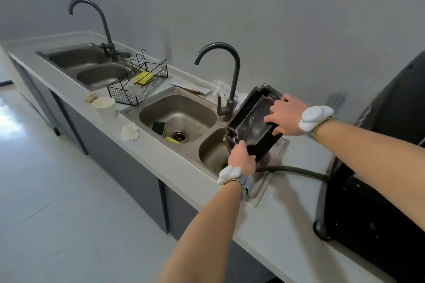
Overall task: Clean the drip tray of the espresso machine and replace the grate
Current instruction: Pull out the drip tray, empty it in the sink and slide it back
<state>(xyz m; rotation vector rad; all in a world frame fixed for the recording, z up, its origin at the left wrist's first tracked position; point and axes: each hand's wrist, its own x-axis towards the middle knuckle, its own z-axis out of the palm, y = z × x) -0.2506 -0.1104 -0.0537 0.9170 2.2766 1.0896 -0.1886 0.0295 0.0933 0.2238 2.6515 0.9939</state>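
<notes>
Both hands tilt the black drip tray (251,124) over the small sink basin (212,151): left hand (241,155) grips its near edge, right hand (284,116) clasps its far rim. Wet plastic could slip and drop.

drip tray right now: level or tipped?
Tipped. The drip tray is steeply tilted over the small sink basin, its open inside facing the camera, left hand gripping the low corner, right hand holding the raised rim.

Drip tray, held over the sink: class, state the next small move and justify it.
Probably reach the right hand for the sponge in the larger basin; the drip tray, tilted over the smaller basin, shows pale smears, and the left hand grips it.
</notes>
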